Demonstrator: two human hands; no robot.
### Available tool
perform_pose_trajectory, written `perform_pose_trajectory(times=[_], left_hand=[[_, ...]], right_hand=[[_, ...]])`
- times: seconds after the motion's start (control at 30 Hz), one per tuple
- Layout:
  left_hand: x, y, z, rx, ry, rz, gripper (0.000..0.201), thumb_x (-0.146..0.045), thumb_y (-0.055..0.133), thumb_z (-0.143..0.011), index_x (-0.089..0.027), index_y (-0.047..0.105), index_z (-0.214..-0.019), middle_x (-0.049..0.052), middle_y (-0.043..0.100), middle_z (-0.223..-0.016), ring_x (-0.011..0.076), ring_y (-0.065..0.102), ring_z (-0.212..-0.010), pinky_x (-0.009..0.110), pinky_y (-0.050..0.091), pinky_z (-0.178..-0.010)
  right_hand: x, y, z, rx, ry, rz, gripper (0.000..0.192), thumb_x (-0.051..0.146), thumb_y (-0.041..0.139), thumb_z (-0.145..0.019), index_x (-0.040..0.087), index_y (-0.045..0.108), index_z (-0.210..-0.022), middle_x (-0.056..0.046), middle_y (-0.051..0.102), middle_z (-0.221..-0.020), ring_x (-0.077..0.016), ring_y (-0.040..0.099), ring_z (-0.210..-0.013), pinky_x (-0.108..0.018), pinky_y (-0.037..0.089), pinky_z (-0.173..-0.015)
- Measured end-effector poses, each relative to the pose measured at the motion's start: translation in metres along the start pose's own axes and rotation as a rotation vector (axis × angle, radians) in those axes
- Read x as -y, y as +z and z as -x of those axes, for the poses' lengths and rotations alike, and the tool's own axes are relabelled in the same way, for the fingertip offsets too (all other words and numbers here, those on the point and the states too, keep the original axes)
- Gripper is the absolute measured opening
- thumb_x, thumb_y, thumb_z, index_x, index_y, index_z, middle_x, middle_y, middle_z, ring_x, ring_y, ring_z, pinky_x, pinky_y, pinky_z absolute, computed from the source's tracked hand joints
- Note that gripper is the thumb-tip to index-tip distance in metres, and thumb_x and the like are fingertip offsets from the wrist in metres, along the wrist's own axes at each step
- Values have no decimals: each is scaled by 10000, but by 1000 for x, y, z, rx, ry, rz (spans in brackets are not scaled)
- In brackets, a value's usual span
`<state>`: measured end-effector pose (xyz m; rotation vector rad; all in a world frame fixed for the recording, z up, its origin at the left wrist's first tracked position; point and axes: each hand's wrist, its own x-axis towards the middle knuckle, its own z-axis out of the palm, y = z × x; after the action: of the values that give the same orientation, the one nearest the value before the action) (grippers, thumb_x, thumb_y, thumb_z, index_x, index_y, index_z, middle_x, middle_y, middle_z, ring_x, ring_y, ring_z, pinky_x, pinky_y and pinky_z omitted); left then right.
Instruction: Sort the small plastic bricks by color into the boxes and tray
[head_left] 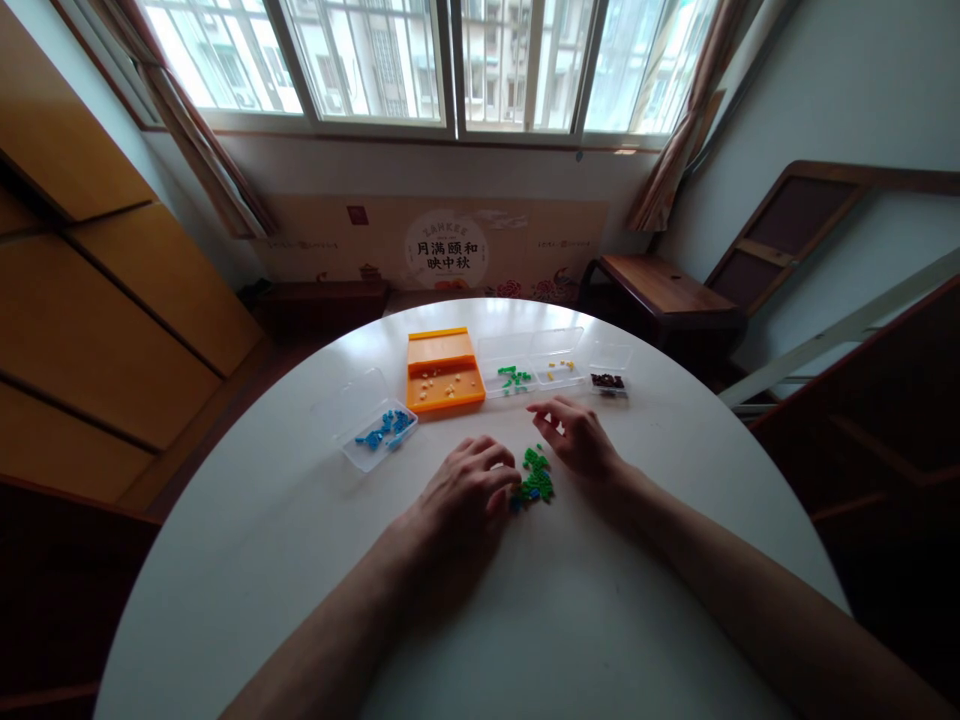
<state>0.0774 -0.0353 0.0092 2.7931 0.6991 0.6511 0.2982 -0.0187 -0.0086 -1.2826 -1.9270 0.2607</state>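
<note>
On the white round table lies a loose pile of small green bricks [537, 473] with some blue ones mixed in. At its left edge is my left hand [472, 473], palm down, fingers loosely bent and a fingertip touching the pile; thumb and fingers look apart. My right hand [576, 438] hovers just beyond the pile to the right, fingers reaching left with a gap between thumb and forefinger. Nothing shows in either hand. Behind the hands, a clear box holds green bricks [514, 377] in one part and a few yellow bricks [561, 369] in the other.
An orange tray [445, 404] with small pale bits stands at the back. To its left is an open clear box [367, 457] of blue bricks [385, 430]. Dark brown bricks [607, 382] fill a small clear box at back right. A wooden chair [675, 285] stands beyond the table.
</note>
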Motion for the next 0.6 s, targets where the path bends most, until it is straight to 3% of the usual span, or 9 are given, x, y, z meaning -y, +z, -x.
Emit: perform_pose_trajectory(times=[0.27,0.6], left_hand=[[-1,0,-1,17,-26,-29,135,-169,573,-816,-229,671,-887,42,644,-964,178,549,-895,326,445,-827],[1,0,-1,-5,-21,-7,146,-184,519,-883,-215,660,-870,38,654,-937,170,536,-861,322,430,-830]], right_hand=[[5,1,5,7,-7,-15,189,165,539,-874,188,682,-994,-45,677,-874,-140,607,-683,-258,483,-664],[11,0,7,41,-48,-12,174,151,545,-873,187,681,-977,-50,679,-871,-152,611,-714,-278,484,-714]])
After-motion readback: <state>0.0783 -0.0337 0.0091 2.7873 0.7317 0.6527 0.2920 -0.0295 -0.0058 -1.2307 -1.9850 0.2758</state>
